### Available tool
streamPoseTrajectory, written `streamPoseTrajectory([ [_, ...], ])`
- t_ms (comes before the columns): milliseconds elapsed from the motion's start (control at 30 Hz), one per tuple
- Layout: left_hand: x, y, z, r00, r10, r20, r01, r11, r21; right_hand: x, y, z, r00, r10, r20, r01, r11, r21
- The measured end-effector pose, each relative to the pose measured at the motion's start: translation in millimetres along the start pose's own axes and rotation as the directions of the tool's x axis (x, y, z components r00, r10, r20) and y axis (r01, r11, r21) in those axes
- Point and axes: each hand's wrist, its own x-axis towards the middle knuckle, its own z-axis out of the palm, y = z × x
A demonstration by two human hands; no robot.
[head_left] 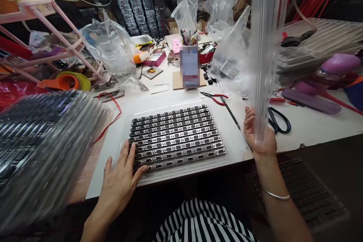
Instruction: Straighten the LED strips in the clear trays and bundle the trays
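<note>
A clear plastic tray [222, 128] lies flat near the table's front edge. Rows of small metal-and-black connectors [177, 134], shaped like serial-port sockets, fill it. My left hand [123, 174] rests at the tray's left side, fingers spread, with the fingertips touching the ends of the rows. On the right, my right hand [259, 132] holds a stack of clear plastic trays [265, 56] upright on edge, its fingers wrapped round the lower end. Red-handled pliers [214, 96] and a thin black tool [230, 113] lie between the filled tray and my right hand.
Stacked filled trays [42, 151] rise at the left. Blue-handled scissors [279, 121] lie beyond my right wrist. A phone [190, 66] stands at the back centre, among plastic bags [109, 43] and small tools. A pink rack [59, 34] stands at the far left, more clear trays [320, 45] at the right.
</note>
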Motion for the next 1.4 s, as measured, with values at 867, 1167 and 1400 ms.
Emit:
streamPoseTrajectory([
  [867,10.9,33.4,-1.6,0.993,0.120,0.002,-0.120,0.993,0.019,7.4,3.5,-14.7,0.989,-0.064,0.136,0.080,0.990,-0.113],
  [1167,16.6,51.2,-5.7,0.974,0.221,-0.037,-0.221,0.975,0.024,4.3,3.5,-10.3,0.997,-0.035,0.073,0.036,0.999,-0.013],
  [1400,22.2,73.6,-9.3,0.960,0.277,-0.027,-0.278,0.960,-0.026,-1.1,1.1,0.2,1.000,0.000,-0.019,0.002,0.996,0.093],
])
